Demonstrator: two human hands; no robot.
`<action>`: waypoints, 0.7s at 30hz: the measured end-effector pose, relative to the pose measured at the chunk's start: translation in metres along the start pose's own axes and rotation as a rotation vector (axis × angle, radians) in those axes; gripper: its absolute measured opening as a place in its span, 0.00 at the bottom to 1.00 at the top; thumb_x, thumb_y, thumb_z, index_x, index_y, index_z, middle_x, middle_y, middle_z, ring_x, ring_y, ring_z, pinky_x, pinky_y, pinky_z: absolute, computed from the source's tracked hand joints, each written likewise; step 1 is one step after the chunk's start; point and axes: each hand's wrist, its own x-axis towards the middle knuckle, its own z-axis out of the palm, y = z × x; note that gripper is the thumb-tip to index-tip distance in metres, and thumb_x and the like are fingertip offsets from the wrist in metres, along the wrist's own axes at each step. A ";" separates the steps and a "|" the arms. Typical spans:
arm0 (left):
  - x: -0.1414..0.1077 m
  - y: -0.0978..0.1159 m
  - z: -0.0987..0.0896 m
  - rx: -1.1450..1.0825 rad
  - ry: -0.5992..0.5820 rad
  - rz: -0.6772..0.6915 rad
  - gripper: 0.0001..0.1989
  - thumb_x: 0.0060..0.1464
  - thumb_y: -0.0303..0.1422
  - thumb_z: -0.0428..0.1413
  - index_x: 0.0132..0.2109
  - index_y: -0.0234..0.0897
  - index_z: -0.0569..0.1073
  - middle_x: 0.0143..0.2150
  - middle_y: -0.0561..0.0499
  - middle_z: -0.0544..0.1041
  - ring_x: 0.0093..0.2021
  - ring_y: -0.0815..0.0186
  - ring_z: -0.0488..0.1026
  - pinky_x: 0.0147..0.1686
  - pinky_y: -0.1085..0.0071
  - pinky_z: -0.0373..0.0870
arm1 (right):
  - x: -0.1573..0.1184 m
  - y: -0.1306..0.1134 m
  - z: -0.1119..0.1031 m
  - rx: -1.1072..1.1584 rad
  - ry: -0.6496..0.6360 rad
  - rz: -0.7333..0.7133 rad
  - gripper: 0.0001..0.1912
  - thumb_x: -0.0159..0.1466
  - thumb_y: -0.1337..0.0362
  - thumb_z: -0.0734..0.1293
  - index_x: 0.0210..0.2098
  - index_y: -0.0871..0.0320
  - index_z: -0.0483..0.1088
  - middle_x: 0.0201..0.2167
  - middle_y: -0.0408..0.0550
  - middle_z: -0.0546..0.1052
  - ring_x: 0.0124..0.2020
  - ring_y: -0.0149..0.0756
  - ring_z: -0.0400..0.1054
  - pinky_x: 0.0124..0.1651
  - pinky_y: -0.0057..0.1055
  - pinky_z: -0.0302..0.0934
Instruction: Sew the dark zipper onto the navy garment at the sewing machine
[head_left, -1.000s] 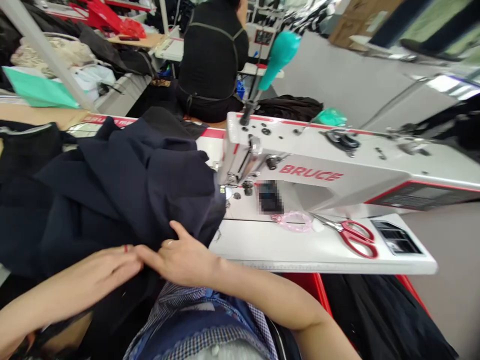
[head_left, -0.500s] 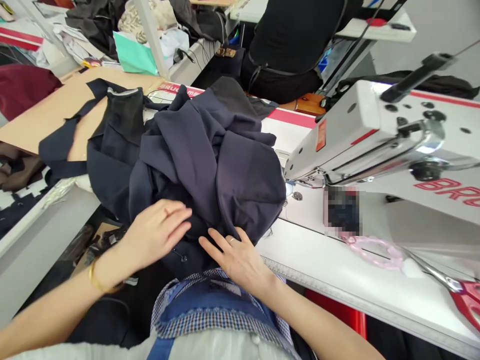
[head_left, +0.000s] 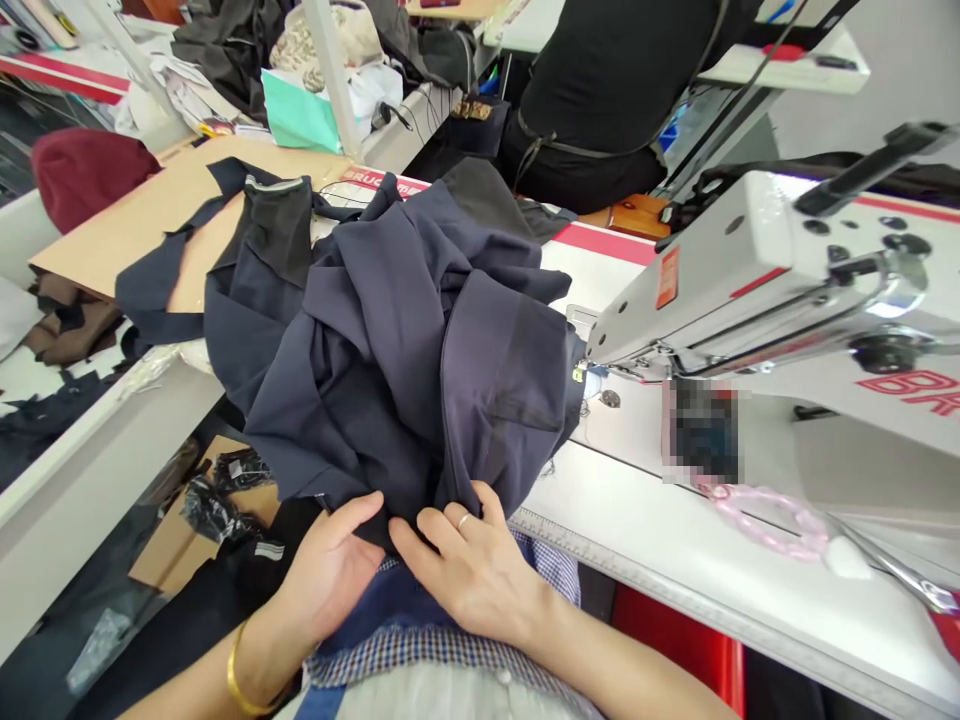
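Head view: the navy garment [head_left: 405,350] lies bunched on the table left of the sewing machine [head_left: 765,290], not yet under the needle. The left hand [head_left: 330,575] and right hand [head_left: 469,570] pinch its near edge with curled fingers; seam alignment and stitching appear left to do.

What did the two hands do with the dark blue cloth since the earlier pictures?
Both the left hand and right hand drew back toward the body, now pinching the near edge of the navy fabric. The fabric heap remains beside the sewing machine.
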 end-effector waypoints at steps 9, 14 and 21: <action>0.008 0.000 -0.032 0.238 -0.100 0.075 0.01 0.39 0.32 0.61 0.24 0.41 0.76 0.24 0.52 0.78 0.32 0.59 0.75 0.44 0.61 0.72 | 0.007 0.010 -0.016 0.199 0.156 0.312 0.18 0.65 0.52 0.57 0.44 0.60 0.66 0.43 0.52 0.73 0.35 0.33 0.68 0.57 0.43 0.42; 0.009 -0.007 -0.023 0.104 -0.077 0.153 0.15 0.45 0.35 0.60 0.42 0.39 0.75 0.41 0.49 0.78 0.49 0.57 0.70 0.56 0.57 0.61 | 0.037 0.029 -0.011 0.368 0.042 0.375 0.07 0.63 0.64 0.60 0.36 0.57 0.69 0.31 0.44 0.75 0.32 0.31 0.68 0.53 0.39 0.46; 0.006 -0.002 -0.018 -0.245 -0.163 0.151 0.22 0.59 0.36 0.43 0.59 0.37 0.60 0.57 0.46 0.65 0.62 0.58 0.53 0.63 0.55 0.42 | 0.034 0.058 0.011 1.079 0.123 0.817 0.11 0.58 0.59 0.62 0.25 0.59 0.65 0.17 0.37 0.62 0.19 0.26 0.54 0.24 0.24 0.49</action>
